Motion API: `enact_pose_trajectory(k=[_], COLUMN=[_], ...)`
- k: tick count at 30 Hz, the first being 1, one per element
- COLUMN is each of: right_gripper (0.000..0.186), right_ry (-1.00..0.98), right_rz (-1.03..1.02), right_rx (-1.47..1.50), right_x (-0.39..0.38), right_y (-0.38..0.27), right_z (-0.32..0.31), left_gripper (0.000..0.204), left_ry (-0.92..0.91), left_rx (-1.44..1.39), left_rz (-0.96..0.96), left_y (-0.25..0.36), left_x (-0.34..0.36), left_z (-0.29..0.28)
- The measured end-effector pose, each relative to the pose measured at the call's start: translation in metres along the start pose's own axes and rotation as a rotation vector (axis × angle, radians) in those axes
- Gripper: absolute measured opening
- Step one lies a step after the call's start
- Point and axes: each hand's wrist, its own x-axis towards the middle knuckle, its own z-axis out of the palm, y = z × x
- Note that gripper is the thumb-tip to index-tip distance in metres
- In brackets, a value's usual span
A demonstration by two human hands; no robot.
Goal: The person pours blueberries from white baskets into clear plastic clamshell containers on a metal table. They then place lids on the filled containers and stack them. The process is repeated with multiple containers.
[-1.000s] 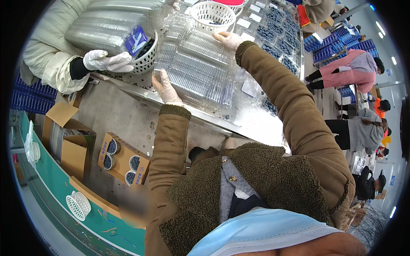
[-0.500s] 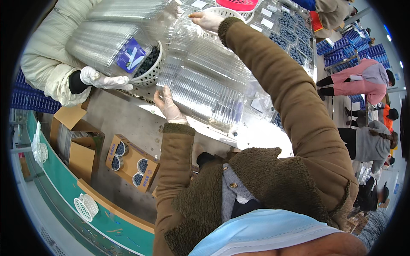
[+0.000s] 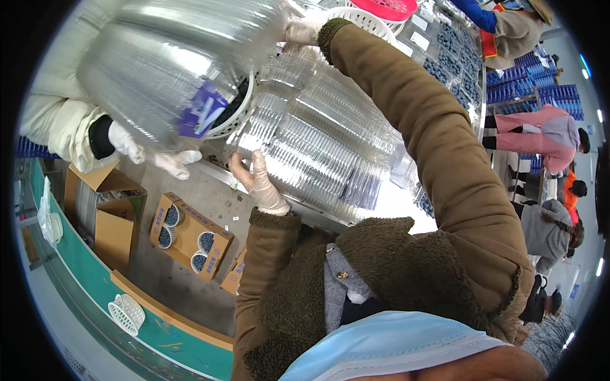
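My left hand (image 3: 257,184) grips the near left corner of a long stack of clear plastic clamshells (image 3: 324,133) lying on the metal table. My right hand (image 3: 302,30) is at the upper edge of a bulging bundle of clamshells (image 3: 171,57), its fingers partly hidden. A co-worker's white-gloved hands, one at lower left (image 3: 127,143), are at that bundle, which bears a purple label (image 3: 200,108). Behind it is a white basket (image 3: 238,117) of blueberries.
Filled clamshells (image 3: 448,60) and a red basket (image 3: 384,5) sit at the far end. At lower left are cardboard boxes (image 3: 114,235), cups of blueberries (image 3: 204,241) and a green conveyor (image 3: 76,273) with baskets. Co-workers (image 3: 534,140) stand at the right.
My right hand has moved leftward to the raised bundle. The co-worker's bundle and gloved hands have shifted toward me and lower in view. My left hand stays at the stack's corner.
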Motion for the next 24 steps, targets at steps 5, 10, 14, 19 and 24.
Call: enact_pose_trajectory(k=[5,10,14,19,24], right_gripper=[0.043,0.045,0.05,0.052,0.05], right_ry=[0.027,-0.019,0.006,0.127,0.057], right_rz=[0.107,0.042,-0.014,-0.041,-0.214], right_rx=[0.225,0.154,0.126,-0.185,-0.146], right_x=[-0.002,0.002,0.005,0.01,0.018], right_y=[0.004,0.007,0.007,0.006,0.0], right_z=[0.006,0.01,0.008,0.003,0.012], left_gripper=[0.056,0.072,0.066,0.052,0.049], left_ry=[0.036,0.034,-0.002,0.027,-0.042], left_rx=[0.039,0.068,0.125,0.305,0.008], left_rz=[-0.005,0.055,0.054,0.048,-0.103], left_y=[0.0,0.015,0.02,0.015,0.011], left_x=[0.013,0.014,0.021,0.028,0.026], left_z=[-0.003,0.009,0.009,-0.002,-0.003])
